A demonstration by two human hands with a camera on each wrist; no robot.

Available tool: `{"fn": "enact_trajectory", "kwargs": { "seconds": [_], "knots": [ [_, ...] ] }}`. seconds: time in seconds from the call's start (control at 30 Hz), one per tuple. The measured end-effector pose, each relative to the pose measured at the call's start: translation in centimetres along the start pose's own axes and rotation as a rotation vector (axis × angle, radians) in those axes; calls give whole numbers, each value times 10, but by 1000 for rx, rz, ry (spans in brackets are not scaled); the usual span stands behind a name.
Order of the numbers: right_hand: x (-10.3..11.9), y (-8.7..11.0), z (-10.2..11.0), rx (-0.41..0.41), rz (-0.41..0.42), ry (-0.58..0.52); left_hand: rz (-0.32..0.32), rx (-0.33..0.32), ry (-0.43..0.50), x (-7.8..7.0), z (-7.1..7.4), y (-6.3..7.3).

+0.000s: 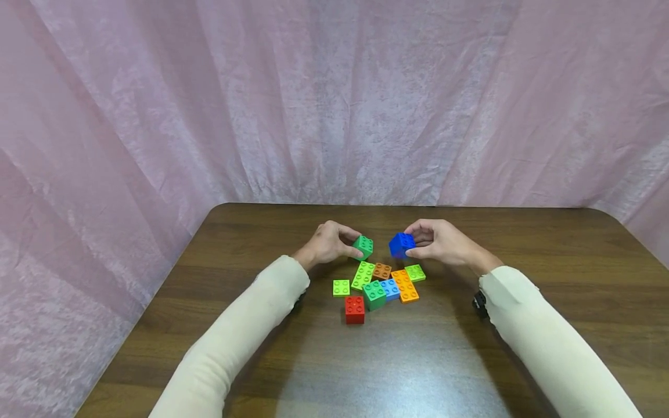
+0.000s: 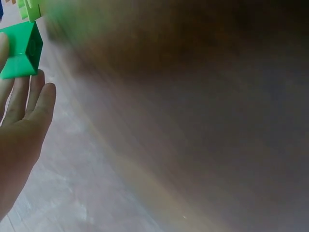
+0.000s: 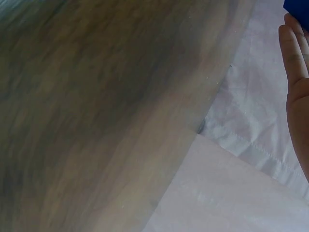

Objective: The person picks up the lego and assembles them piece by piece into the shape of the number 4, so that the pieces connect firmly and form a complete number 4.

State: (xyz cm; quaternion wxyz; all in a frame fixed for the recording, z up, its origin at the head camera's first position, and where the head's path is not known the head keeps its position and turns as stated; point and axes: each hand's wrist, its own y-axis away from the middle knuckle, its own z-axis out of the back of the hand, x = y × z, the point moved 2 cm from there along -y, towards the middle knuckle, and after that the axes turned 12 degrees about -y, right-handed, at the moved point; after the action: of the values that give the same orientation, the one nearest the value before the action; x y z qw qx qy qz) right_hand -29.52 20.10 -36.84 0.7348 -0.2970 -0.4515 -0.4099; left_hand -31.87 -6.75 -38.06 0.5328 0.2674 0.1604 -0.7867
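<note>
In the head view my left hand [image 1: 331, 242] pinches a green toy brick [image 1: 364, 247] between thumb and fingers, behind the group of bricks. The same green brick [image 2: 19, 48] shows at the upper left of the left wrist view. Across from it, my right hand [image 1: 440, 240] pinches a blue brick [image 1: 400, 245], tilted, with a gap between the two bricks. Only a corner of the blue brick [image 3: 298, 10] enters the right wrist view, past the fingers [image 3: 292, 53].
In front of the hands lie a red brick [image 1: 355, 310], another green brick [image 1: 374, 295], a light blue brick [image 1: 390, 289], an orange plate brick [image 1: 405, 286], a brown brick [image 1: 382, 271] and lime bricks [image 1: 363, 275]. The wooden table [image 1: 251, 244] ends at a pink curtain [image 1: 334, 116].
</note>
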Motion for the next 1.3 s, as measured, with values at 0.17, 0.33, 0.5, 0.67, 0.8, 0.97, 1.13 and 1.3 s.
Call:
{"fn": "enact_trajectory", "kwargs": {
  "seconds": [0.17,0.33,0.5,0.67,0.8,0.97,1.13,1.3],
  "knots": [
    [-1,-6,-3,-12,-15,-9,-2,14,5,-3,-3,-3],
    [1,-13,-7,-13,-9,-38,9,22,8,-5,-5,-4],
    [3,-19,-11,-15,2,-63,31,24,1,-7,-6,-5],
    [1,-24,-15,-17,0,-80,48,18,20,-7,-7,-6],
    [1,-27,-17,-22,4,-102,30,5,31,-7,-7,-7],
    [1,-30,-20,-20,17,-109,41,3,18,-9,-8,-8],
    [1,-32,-22,-24,14,-80,59,9,9,-12,-9,-8],
    [1,-31,-22,-32,-1,-29,81,4,14,-12,-10,-7]
  ]
}}
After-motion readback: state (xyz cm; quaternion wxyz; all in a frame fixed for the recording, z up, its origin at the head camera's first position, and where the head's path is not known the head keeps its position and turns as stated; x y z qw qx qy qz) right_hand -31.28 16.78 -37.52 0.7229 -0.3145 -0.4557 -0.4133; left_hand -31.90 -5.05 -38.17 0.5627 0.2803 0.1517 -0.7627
